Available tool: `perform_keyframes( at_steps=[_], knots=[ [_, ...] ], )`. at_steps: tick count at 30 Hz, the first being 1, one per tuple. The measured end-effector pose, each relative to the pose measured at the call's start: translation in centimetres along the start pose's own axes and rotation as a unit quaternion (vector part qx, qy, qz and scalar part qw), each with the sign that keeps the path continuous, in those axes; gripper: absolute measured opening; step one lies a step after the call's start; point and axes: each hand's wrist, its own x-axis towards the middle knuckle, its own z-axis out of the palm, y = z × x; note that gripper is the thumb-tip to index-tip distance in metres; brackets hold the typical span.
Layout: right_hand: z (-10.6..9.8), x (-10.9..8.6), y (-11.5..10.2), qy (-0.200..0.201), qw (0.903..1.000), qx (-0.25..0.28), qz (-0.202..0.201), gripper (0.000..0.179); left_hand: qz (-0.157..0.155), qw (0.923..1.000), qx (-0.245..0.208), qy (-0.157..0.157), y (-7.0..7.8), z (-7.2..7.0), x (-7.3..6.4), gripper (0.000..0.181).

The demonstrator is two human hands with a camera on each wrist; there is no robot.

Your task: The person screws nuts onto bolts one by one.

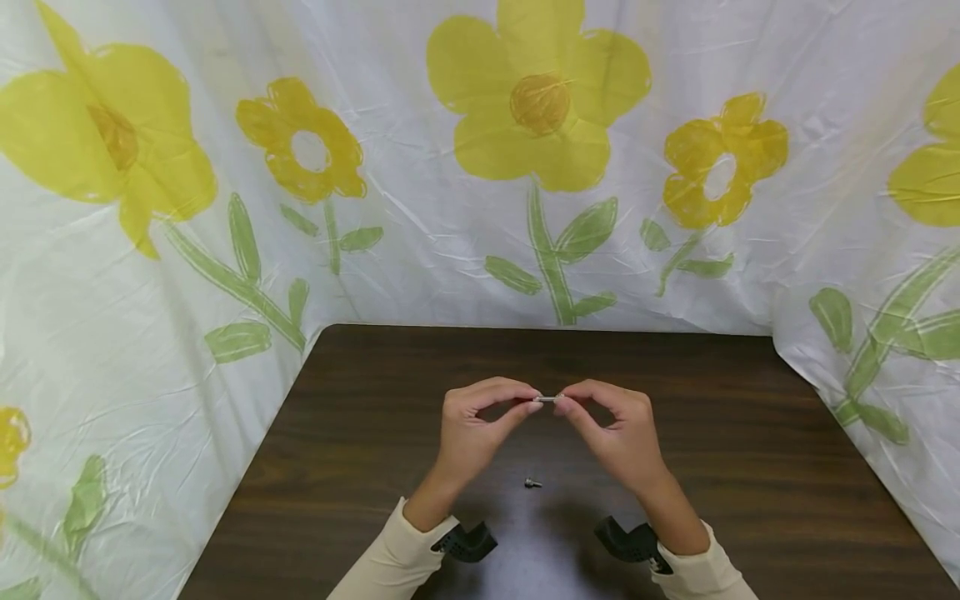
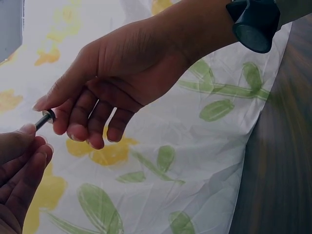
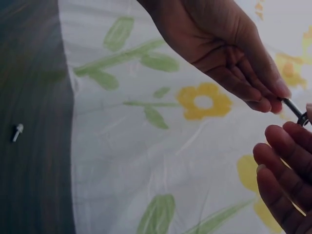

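Observation:
Fingertips of both hands meet on a small metal bolt (image 1: 549, 398) held level above the table. My left hand (image 1: 467, 433) pinches the plain shank end between thumb and fingers. At the other end, my right hand (image 1: 628, 437) pinches close to a wider round part, seen as a dark disc on the bolt (image 2: 44, 119) in the left wrist view. Whether that disc is the head, a nut or a washer, I cannot tell. A second small bolt (image 1: 532, 482) lies on the table between the forearms; it shows in the right wrist view too.
The dark wood-grain table (image 1: 337, 467) spreads under both arms. White sheeting (image 1: 420, 275) with painted yellow flowers hangs behind it and along both sides. A black device (image 1: 468, 543) is strapped at the left wrist, another black device (image 1: 628, 540) at the right.

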Motion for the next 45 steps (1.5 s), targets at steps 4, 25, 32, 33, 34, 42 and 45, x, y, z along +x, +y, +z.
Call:
perform_keyframes(
  at_steps=[4, 25, 32, 33, 34, 42, 45],
  knots=[
    [0.0, -0.1, -0.2, 0.002, 0.9999, -0.014, 0.009, 0.013, 0.004, 1.0000, -0.001, -0.002, 0.1, 0.1, 0.1, 0.021],
    [-0.4, 0.9, -0.8, 0.000, 0.9987, -0.002, -0.050, 0.018, -0.010, 0.9999, 0.007, 0.002, -2.7, -0.2, -1.2, 0.021],
    [-0.5, 0.5, -0.3, -0.010, 0.9990, -0.007, -0.042, 0.026, -0.007, 0.9999, 0.013, 0.002, -2.7, -0.2, -1.2, 0.021],
    [-0.5, 0.4, -0.2, -0.010, 0.9991, -0.009, -0.040, 0.027, -0.006, 0.9999, 0.013, 0.002, -2.7, -0.2, -1.2, 0.021],
    [-0.5, 0.4, -0.1, -0.011, 0.9992, -0.011, -0.038, 0.027, -0.006, 0.9999, 0.013, 0.003, -2.6, -0.2, -1.2, 0.021],
    [-0.6, 0.1, -0.2, -0.025, 0.9994, -0.022, -0.001, 0.031, -0.001, 1.0000, 0.007, -0.001, -2.5, -0.1, -1.1, 0.021],
    [-0.5, 0.0, -0.4, -0.032, 0.9993, -0.017, 0.014, 0.027, 0.000, 1.0000, 0.003, -0.003, -2.4, -0.1, -1.2, 0.021]
  ],
)
